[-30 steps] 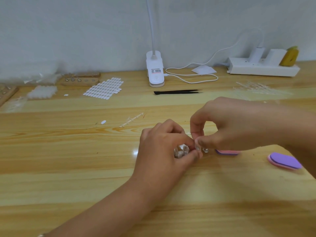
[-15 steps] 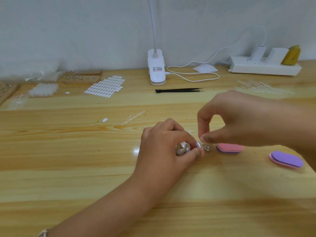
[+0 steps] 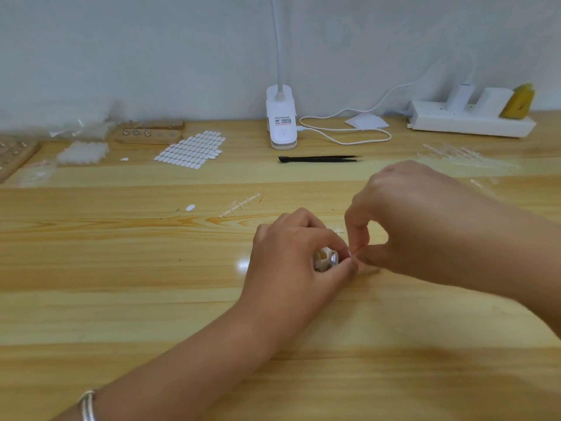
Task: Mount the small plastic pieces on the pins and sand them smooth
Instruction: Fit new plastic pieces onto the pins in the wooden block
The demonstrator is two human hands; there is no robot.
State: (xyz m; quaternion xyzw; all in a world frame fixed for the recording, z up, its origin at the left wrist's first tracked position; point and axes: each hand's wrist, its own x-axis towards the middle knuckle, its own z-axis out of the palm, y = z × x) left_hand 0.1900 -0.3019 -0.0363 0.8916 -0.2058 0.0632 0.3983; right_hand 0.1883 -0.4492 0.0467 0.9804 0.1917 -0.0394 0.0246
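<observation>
Left hand (image 3: 291, 268): fingers curled around the pins (image 3: 326, 260), low over the bench (image 3: 121, 299).
Right hand (image 3: 419, 220): thumb and forefinger pinch a tiny piece (image 3: 351, 254), touching the left fingertips.
Tweezers (image 3: 318, 159): behind both hands.

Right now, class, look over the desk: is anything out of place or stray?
Yes. One white oval tab lies alone mid-table, apart from the neat sheet of tabs; a second tab sits stray left of it. A plastic sprue lies loose nearby.

One head-worn view, facing forward and down, close over the table (image 3: 127, 302)
</observation>
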